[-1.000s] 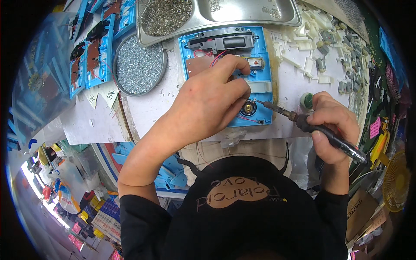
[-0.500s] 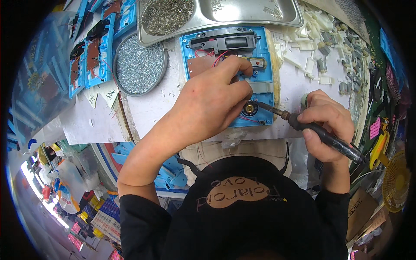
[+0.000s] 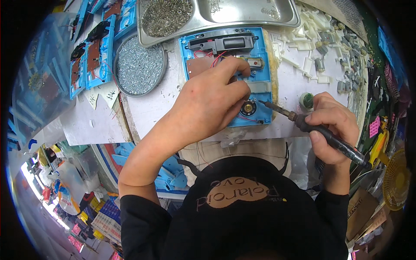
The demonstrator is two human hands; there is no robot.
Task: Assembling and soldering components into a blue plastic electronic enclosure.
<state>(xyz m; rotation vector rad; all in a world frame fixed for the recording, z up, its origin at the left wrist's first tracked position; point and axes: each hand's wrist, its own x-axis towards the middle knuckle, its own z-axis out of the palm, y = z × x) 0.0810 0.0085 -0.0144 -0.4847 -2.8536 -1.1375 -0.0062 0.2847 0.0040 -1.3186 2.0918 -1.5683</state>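
Observation:
A blue plastic housing (image 3: 262, 47) lies on the work surface in front of me. It carries a black part (image 3: 234, 42), a brown board (image 3: 198, 66), red wires and a round speaker-like part (image 3: 248, 108). My left hand (image 3: 216, 95) rests over its middle with fingers curled down; their tips are partly hidden, so what they pinch does not show. In my right hand (image 3: 333, 125) is a black-handled soldering iron (image 3: 327, 135), its tip at the housing's right side, close beside the round part. A small green-topped object (image 3: 307, 100) stands by my right fingers.
A round dish of small screws (image 3: 141, 65) stands left of the housing. Beyond it is a metal tray (image 3: 247, 21) with small metal pieces. White plastic parts (image 3: 307, 65) and grey pieces are strewn at right; more blue housings (image 3: 93, 60) are at far left.
My right hand has shifted slightly right with the soldering iron, whose tip sits a little farther from the round part. The green-topped object shows more fully. My left hand has hardly moved.

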